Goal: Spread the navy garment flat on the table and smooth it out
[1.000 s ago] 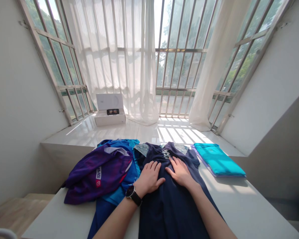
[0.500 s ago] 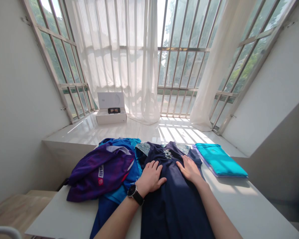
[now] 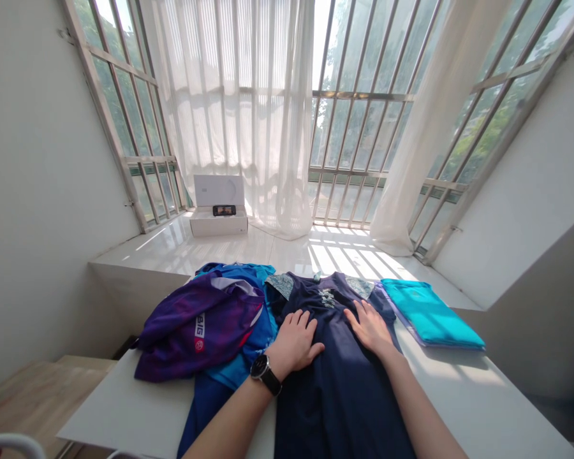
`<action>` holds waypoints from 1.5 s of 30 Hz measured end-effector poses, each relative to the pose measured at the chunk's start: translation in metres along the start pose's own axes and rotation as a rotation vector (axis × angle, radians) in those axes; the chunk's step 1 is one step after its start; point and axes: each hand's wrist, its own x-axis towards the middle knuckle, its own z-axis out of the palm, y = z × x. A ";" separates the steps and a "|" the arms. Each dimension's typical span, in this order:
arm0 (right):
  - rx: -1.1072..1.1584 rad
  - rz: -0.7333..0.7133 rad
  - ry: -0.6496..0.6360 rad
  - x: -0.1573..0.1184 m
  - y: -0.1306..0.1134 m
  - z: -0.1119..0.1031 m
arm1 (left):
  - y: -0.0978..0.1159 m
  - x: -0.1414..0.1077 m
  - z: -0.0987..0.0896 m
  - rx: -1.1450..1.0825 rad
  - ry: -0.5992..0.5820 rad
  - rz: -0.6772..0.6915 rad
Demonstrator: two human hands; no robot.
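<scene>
A dark navy dress [image 3: 337, 382] with patterned short sleeves and a pale trim at the neckline lies spread on the white table, its lower end running out of the frame. My left hand [image 3: 297, 341], with a black watch on its wrist, rests on the left of the dress, fingers apart. On the right side of the chest lies my right hand [image 3: 370, 326], palm down and fingers spread. Left of the dress is a loose heap: a purple jersey [image 3: 186, 331] over blue garments [image 3: 263, 325]. A folded turquoise garment [image 3: 428, 312] lies on a lilac one to the right.
The white table [image 3: 119, 408] meets a glossy window ledge [image 3: 277, 252]. On the ledge an open white box [image 3: 219, 224] holds a dark device with a lit screen. Sheer curtains [image 3: 272, 127] hang before barred windows. A wooden surface [image 3: 23, 395] is at lower left.
The view has shifted slightly, so everything sits a little further right. Both hands stay on the dress in nearly the same place.
</scene>
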 end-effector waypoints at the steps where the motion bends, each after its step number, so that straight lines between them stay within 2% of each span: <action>1: 0.040 -0.004 0.022 0.000 -0.001 0.000 | 0.002 0.000 -0.002 0.003 0.008 0.014; 6: 0.310 -0.102 0.192 -0.001 -0.012 -0.016 | 0.019 -0.001 -0.007 -0.069 0.070 0.154; 8: 0.391 -0.137 0.251 -0.005 -0.016 -0.030 | 0.027 -0.002 -0.005 -0.079 0.042 0.158; 10: 0.442 -0.177 0.258 -0.017 -0.015 -0.045 | 0.033 -0.003 -0.003 -0.078 0.019 0.129; 14: 0.424 -0.271 0.088 -0.070 0.006 -0.061 | 0.038 -0.007 -0.001 -0.113 0.014 0.060; 18: 0.279 -0.222 -0.034 -0.129 0.031 -0.047 | 0.040 -0.011 -0.001 -0.099 0.010 0.086; 22: 0.061 -0.204 -0.096 -0.154 0.031 -0.036 | 0.045 -0.012 -0.004 -0.042 0.011 0.002; 27: -0.047 -0.208 -0.157 -0.148 0.017 -0.042 | 0.047 -0.009 -0.008 0.034 0.002 -0.130; 30: -0.057 -0.213 -0.162 -0.141 0.017 -0.045 | 0.049 -0.009 -0.004 0.061 -0.021 -0.108; 35: -0.098 -0.195 -0.170 -0.124 0.016 -0.048 | 0.052 -0.003 0.007 0.146 -0.150 -0.037; 39: -0.109 -0.188 -0.190 -0.107 0.012 -0.050 | 0.039 0.010 0.016 0.127 -0.195 -0.018; 42: -0.091 -0.199 -0.176 -0.097 0.011 -0.050 | 0.022 0.019 0.019 0.094 -0.173 0.011; 45: -0.025 -0.225 -0.136 -0.097 0.011 -0.053 | 0.016 0.024 0.015 0.091 -0.089 0.036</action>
